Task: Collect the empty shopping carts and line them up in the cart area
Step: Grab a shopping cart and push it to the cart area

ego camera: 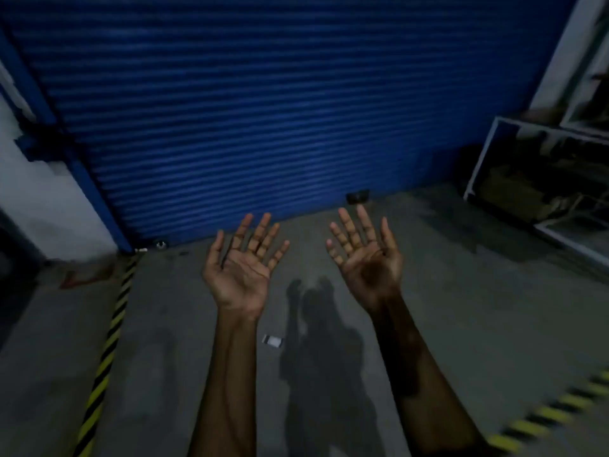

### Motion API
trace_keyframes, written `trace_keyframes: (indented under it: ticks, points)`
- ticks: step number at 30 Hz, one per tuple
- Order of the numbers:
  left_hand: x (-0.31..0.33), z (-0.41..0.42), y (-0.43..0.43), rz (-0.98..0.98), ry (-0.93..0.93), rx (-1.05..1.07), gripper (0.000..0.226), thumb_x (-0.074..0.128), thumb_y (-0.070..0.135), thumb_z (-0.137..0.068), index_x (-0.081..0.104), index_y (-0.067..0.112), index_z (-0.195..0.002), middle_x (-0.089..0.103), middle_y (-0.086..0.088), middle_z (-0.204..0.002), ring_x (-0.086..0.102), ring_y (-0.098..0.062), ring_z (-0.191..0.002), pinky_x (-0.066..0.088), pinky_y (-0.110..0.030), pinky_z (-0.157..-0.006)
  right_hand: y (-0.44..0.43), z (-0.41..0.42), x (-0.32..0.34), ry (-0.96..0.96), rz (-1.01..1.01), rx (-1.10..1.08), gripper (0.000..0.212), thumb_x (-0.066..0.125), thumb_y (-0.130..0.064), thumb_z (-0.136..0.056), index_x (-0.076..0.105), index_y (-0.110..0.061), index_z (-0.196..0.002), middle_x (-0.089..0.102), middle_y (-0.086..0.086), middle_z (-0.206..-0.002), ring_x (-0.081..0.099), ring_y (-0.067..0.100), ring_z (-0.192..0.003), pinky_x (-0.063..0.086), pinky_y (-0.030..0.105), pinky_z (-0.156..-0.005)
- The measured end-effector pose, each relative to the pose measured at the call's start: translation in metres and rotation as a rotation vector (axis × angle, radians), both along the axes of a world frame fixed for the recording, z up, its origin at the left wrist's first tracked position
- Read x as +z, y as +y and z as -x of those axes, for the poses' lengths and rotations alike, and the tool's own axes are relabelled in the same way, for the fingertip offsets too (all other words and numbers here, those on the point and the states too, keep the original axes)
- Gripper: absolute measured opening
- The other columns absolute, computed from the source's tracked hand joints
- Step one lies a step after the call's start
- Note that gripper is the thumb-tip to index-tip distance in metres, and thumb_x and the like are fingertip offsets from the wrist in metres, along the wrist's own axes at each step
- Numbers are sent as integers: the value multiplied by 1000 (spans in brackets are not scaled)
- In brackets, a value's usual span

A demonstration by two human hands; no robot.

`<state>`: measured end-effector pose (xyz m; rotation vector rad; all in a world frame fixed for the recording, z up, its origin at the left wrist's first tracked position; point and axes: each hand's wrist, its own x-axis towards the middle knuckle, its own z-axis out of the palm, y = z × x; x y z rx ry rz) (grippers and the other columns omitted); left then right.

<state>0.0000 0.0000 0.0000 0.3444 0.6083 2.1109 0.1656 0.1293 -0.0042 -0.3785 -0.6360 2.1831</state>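
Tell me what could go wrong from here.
In this dim light, the small white scrap on the grey concrete floor could slip underfoot. The white-framed panels propped at the right might get knocked. The raised, empty left hand and right hand hide some floor ahead.

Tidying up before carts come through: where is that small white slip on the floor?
Head view, lower centre: the white slip lies on the concrete floor right of the left forearm, below the left hand, at the shadow's edge.

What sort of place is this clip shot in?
Likely a loading or service bay: a closed blue roller shutter, bare concrete floor and yellow-black hazard striping. No carts in view.
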Motion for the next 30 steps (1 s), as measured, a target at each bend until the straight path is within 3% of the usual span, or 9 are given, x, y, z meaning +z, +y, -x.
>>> trace_keyframes:
  ticks: [4, 8, 11, 14, 20, 25, 30]
  points:
    - [-46, -35, 2, 170, -94, -38, 61, 40, 50, -101, 52, 11, -146, 62, -18, -142, 57, -34, -135, 41, -58, -113, -5, -46, -52, -145, 129, -32, 54, 44, -51, -106, 52, -23, -152, 64, 8, -144, 65, 28, -126, 48, 46, -107]
    - [-94, -77, 3, 265, -159, -168, 59, 44, 50, -101, 59, 11, -142, 60, -17, -144, 59, -33, -133, 36, -55, -118, -17, -104, -102, -183, 213, -95, 55, 45, -50, -106, 51, -21, -151, 61, 8, -148, 60, 30, -133, 49, 45, -107]
    - [-124, -117, 11, 372, -181, -298, 57, 42, 50, -102, 67, 11, -135, 60, -18, -144, 57, -33, -134, 39, -54, -114, -27, -146, -131, -228, 283, -167, 52, 46, -52, -104, 59, -22, -145, 62, 6, -147, 62, 29, -130, 48, 44, -105]
    - [-144, -157, 23, 469, -154, -470, 57, 39, 51, -101, 62, 12, -135, 59, -17, -145, 54, -34, -138, 36, -55, -117, -43, -188, -153, -259, 354, -263, 48, 52, -51, -100, 70, -22, -133, 65, 7, -144, 63, 30, -128, 44, 47, -109]
    - [-168, -234, 62, 574, -73, -765, 63, 39, 53, -98, 53, 12, -145, 61, -16, -144, 55, -33, -136, 42, -53, -109, -69, -273, -168, -199, 452, -519, 49, 49, -48, -103, 59, -20, -141, 59, 10, -150, 66, 30, -121, 54, 46, -99]
    - [-169, -310, 97, 605, -25, -1037, 55, 40, 52, -100, 63, 14, -132, 59, -16, -146, 55, -32, -136, 42, -52, -108, -80, -341, -168, -165, 481, -734, 45, 45, -47, -107, 60, -21, -139, 62, 8, -147, 67, 27, -119, 51, 45, -102]
    - [-163, -408, 124, 622, 83, -1239, 48, 40, 46, -101, 65, 14, -127, 66, -16, -136, 65, -31, -123, 45, -51, -107, -92, -415, -162, -127, 483, -930, 44, 46, -46, -106, 62, -20, -138, 62, 8, -146, 67, 27, -115, 52, 44, -99]
